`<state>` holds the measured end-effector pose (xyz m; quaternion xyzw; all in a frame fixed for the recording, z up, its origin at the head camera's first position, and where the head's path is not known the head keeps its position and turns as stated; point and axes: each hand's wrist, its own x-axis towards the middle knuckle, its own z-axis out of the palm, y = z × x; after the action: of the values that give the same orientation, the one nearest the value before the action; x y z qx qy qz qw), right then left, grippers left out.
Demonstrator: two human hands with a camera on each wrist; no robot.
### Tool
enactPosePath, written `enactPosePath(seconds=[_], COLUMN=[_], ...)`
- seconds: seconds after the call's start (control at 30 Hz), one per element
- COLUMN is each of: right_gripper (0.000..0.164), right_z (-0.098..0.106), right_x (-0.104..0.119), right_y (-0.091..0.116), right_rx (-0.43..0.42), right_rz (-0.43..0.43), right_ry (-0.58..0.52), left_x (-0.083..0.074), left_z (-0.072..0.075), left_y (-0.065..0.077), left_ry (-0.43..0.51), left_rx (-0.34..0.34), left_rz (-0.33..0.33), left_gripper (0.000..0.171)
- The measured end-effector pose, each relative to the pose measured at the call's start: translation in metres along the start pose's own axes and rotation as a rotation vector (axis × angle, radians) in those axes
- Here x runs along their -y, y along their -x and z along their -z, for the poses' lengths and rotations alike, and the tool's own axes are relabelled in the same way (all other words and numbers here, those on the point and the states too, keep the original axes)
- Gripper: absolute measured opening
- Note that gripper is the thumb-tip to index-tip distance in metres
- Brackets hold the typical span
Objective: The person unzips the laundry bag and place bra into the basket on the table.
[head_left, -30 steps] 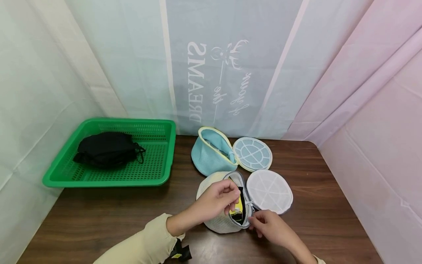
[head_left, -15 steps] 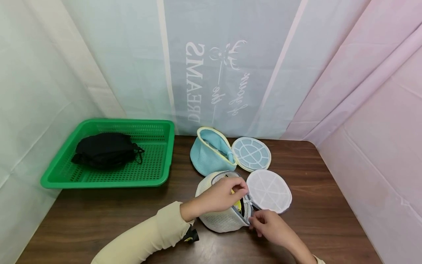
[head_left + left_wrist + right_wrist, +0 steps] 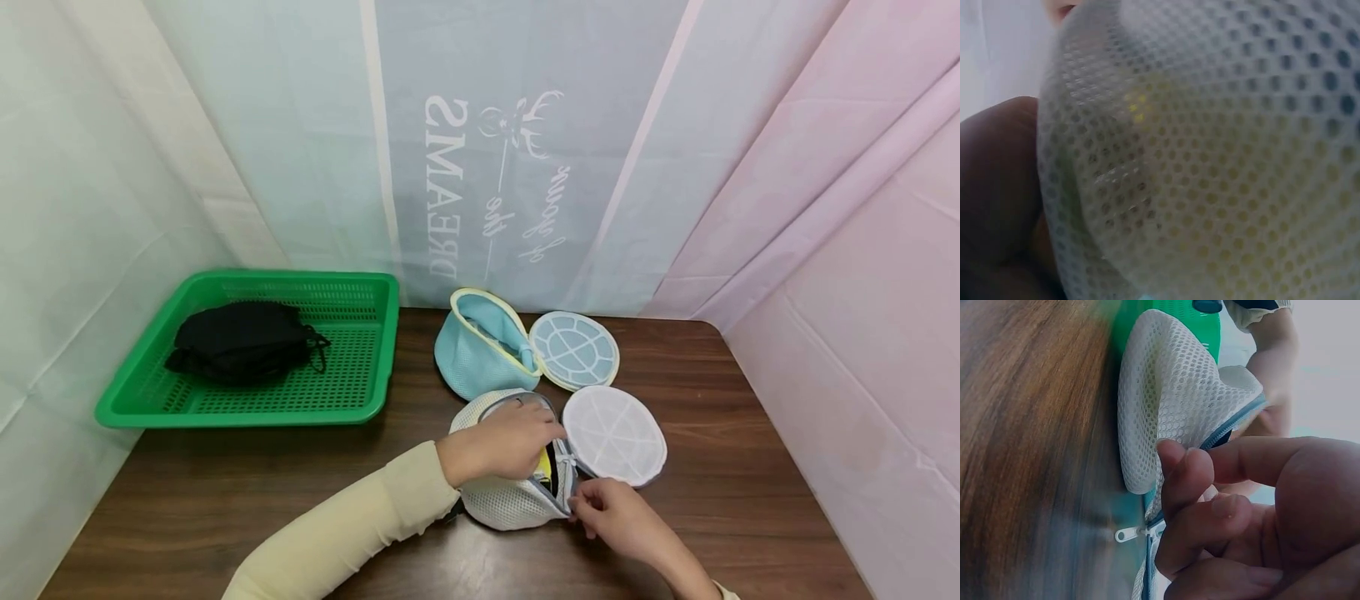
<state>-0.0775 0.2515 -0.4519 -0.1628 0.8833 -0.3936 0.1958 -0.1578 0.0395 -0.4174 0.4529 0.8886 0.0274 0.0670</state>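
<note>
A white mesh laundry bag [image 3: 501,505] with a grey zip edge lies on its side on the table. My right hand [image 3: 617,518] pinches the bag's zip edge at the near corner of its mouth; the right wrist view shows thumb and fingertips on it. My left hand [image 3: 510,440] lies over the bag's mouth with its fingertips hidden at the opening, so its grip does not show. Something yellow and black [image 3: 546,468] shows inside the bag. In the left wrist view, white mesh [image 3: 1210,150] fills most of the picture. A zip pull [image 3: 1126,535] hangs near my right fingers.
A round white lid panel [image 3: 613,435] lies flat to the right of the bag. Behind it stands an unzipped blue mesh bag [image 3: 472,358] with its round lid [image 3: 574,350] folded out. A green basket [image 3: 352,412] at left holds a black drawstring pouch [image 3: 243,340].
My left hand has moved right and turned lower over the bag's mouth, covering more of the yellow thing. The near rim has narrowed. My right hand stays at the corner.
</note>
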Motion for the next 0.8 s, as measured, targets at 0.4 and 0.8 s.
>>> enactPosePath(seconds=[0.4, 0.8], right_gripper=[0.025, 0.025], right_z=[0.0004, 0.0006], right_x=[-0.0001, 0.0016], right_y=[0.0000, -0.0009], right_rx=[0.016, -0.007], right_rz=[-0.051, -0.059], right_ry=[0.001, 0.007], left_x=[-0.0006, 0.0061], left_z=[-0.0063, -0.0047], left_y=[-0.0034, -0.0081], left_ry=[-0.177, -0.235], left_rx=[0.065, 0.023], left_rz=[-0.002, 0.058], left_gripper=[0.033, 0.028])
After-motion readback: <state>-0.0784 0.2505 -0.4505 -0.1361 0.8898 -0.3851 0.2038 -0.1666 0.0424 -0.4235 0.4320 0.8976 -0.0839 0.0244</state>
